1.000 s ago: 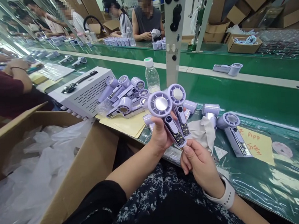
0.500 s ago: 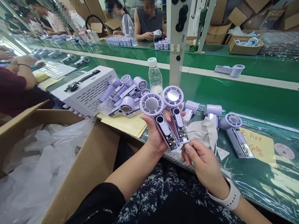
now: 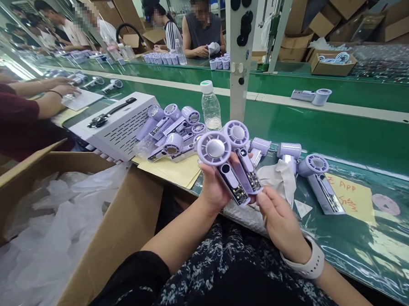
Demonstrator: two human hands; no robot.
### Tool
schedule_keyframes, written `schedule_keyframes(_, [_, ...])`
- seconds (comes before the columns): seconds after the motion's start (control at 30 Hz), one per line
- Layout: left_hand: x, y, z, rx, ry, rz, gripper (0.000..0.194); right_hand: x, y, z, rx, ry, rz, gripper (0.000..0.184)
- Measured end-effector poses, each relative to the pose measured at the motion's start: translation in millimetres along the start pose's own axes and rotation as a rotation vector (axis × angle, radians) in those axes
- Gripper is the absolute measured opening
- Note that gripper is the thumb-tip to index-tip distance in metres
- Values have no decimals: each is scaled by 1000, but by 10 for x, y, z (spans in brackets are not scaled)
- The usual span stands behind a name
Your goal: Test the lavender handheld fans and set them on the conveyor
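Observation:
My left hand (image 3: 215, 189) is closed around two lilac handheld fans side by side, heads up and handles slanting down to the right. The nearer fan (image 3: 214, 149) shows a round silver centre and bare circuit board along its handle. Behind it, the second fan (image 3: 237, 133) has a small white mark lit on its round black display. My right hand (image 3: 279, 217), with a pale watch band on the wrist, pinches at the bottom end of the second fan's handle; what its fingers hold there is hidden. A crumpled whitish cloth (image 3: 277, 179) lies just behind that hand.
More fans are heaped (image 3: 172, 138) on yellow paper (image 3: 171, 172), beside a white vented box (image 3: 121, 125) and a plastic bottle (image 3: 211, 107). Another fan (image 3: 317, 179) lies at right near a yellow note (image 3: 356, 197). A carton (image 3: 126, 225) of plastic bags stands left. Co-workers sit along the green conveyor (image 3: 361, 126).
Both fans have shifted slightly right, with the nearer one now overlapping the other more. A white mark has appeared on the second fan's display. At left, a co-worker's arms have reached forward.

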State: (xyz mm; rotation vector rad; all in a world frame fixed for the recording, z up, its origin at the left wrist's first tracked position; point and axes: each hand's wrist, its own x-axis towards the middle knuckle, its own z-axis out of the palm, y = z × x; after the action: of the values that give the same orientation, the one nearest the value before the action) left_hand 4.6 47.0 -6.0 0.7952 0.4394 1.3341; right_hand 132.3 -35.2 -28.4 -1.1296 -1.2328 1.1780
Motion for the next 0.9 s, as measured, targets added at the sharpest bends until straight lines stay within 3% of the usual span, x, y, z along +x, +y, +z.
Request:
schedule_keyframes(0.1, [22,77,-25,8,108,28,67,144,58,-43,-78,106,-50,33])
schedule_keyframes(0.2, [-34,141,-107,93,39,9,61,296,38,-72,-67,183,-41,43])
schedule_keyframes(0.33, [-132,194,-270,298,-198,-112,55,358,-121,-178,172,-136,-28,58])
schedule_keyframes(0.43, [-137,203,-315,257,-108,-138,49,300,-198,-296,171,-95,-14,63])
schedule_keyframes(0.53, [-149,193,-256,81,-56,-232,57,216,-193,-380,161,-12,29,52])
schedule_keyframes(0.67, [-244,167,-117,52,-195,-316,54,112,-203,-424,334,-25,8,28])
schedule_keyframes(0.8, [-302,128,-39,100,-349,-339,52,22,-249,-451,359,-78,8,27])
schedule_keyframes(0.9, [-297,101,-27,175,-342,-308,46,-17,-243,-463,359,-80,37,27])
